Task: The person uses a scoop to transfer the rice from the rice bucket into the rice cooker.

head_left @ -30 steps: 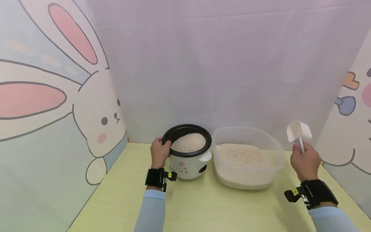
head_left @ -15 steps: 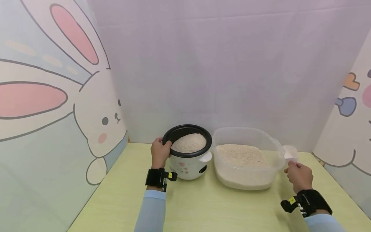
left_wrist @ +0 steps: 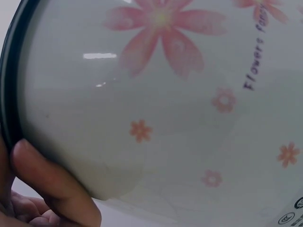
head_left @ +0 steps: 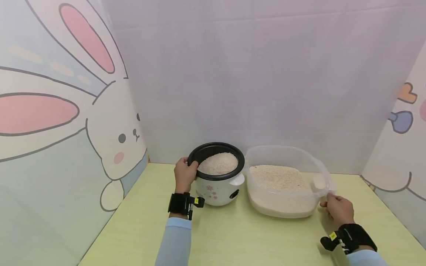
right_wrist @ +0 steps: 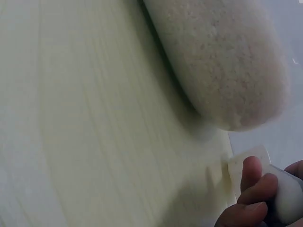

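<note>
A white rice cooker [head_left: 213, 192] with pink flowers stands left of centre, its black inner pot [head_left: 206, 148] heaped with rice [head_left: 219, 163]. My left hand [head_left: 185, 174] grips the pot's rim at the left, thumb on the rim; in the left wrist view the printed cooker wall [left_wrist: 180, 104] fills most of the picture. To the right stands a clear plastic tub [head_left: 283, 207] holding more rice [head_left: 277, 177]. With its fingers curled round the handle, my right hand [head_left: 340, 210] holds a white scoop [right_wrist: 241, 168] beside the tub's right end. The scoop's bowl shows partly through the tub wall.
Pale yellow-green wood-grain table [head_left: 253, 240] lies under everything. Behind it hangs a plain lilac-grey curtain [head_left: 213, 81]. Panels with cartoon rabbits [head_left: 110, 144] stand at both sides.
My right hand has lowered and moved left with the scoop, from raised at the right to close beside the tub. My left hand keeps its grip on the pot rim.
</note>
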Demonstrator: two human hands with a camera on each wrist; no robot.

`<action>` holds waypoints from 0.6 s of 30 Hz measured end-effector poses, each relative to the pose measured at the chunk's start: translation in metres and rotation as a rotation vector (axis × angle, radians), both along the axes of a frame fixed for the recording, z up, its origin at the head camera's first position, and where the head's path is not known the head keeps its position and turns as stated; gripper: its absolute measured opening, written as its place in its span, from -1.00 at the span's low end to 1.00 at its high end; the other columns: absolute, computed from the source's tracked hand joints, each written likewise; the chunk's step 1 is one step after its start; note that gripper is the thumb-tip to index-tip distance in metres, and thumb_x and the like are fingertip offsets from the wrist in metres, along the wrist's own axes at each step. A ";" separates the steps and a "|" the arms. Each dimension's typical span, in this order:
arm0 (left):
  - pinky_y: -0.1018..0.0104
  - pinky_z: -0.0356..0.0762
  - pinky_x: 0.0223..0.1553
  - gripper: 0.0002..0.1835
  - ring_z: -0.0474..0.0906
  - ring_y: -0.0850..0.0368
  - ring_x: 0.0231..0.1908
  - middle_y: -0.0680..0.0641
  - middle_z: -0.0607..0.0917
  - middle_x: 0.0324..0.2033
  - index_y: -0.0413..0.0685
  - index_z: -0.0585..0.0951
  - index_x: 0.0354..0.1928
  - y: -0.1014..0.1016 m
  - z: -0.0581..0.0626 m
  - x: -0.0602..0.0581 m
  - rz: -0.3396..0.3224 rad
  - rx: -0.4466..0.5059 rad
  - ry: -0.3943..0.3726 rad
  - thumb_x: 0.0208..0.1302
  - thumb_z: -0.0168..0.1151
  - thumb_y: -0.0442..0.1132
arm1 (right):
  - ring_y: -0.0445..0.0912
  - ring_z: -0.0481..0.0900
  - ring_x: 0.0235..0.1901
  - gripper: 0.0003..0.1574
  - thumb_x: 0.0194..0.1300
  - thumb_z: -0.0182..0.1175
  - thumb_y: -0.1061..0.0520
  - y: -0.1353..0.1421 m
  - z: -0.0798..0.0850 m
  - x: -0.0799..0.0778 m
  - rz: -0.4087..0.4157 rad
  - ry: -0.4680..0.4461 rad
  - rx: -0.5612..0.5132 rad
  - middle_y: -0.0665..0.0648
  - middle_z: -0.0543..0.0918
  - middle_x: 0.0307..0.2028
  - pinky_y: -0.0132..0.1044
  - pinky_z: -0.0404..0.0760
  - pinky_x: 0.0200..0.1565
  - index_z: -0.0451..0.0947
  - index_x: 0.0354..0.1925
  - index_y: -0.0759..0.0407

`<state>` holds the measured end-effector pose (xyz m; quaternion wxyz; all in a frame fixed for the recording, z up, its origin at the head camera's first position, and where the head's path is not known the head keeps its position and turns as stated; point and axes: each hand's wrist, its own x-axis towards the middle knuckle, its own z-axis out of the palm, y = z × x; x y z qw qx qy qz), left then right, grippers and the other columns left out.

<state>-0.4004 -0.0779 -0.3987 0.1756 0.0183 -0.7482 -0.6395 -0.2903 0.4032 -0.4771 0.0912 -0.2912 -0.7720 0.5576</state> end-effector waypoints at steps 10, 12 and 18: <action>0.40 0.51 -0.64 -0.60 0.50 0.14 -0.66 -0.21 0.63 -0.38 -0.38 0.57 0.09 -0.006 0.002 0.001 0.007 -0.002 -0.001 0.28 0.15 -0.28 | 0.14 0.53 -0.21 -0.25 0.55 -0.19 -0.16 0.003 -0.003 -0.001 0.112 -0.087 0.284 0.29 0.63 -0.27 -0.19 0.44 -0.31 0.43 0.12 0.53; 0.40 0.51 -0.64 -0.60 0.50 0.15 -0.65 -0.20 0.63 -0.38 -0.38 0.57 0.10 -0.006 0.002 0.001 0.005 -0.001 -0.001 0.28 0.15 -0.29 | 0.23 0.50 -0.11 -0.23 0.53 -0.18 -0.15 0.003 -0.001 0.000 0.119 -0.107 0.323 0.45 0.56 -0.11 -0.16 0.46 -0.28 0.40 0.16 0.56; 0.41 0.51 -0.65 -0.60 0.50 0.15 -0.66 -0.21 0.63 -0.37 -0.38 0.57 0.10 -0.006 0.002 0.001 0.009 0.006 0.001 0.27 0.15 -0.29 | 0.26 0.51 -0.16 -0.27 0.50 -0.06 -0.09 0.004 0.002 0.003 0.157 -0.120 0.415 0.53 0.54 -0.10 -0.18 0.48 -0.34 0.41 0.13 0.63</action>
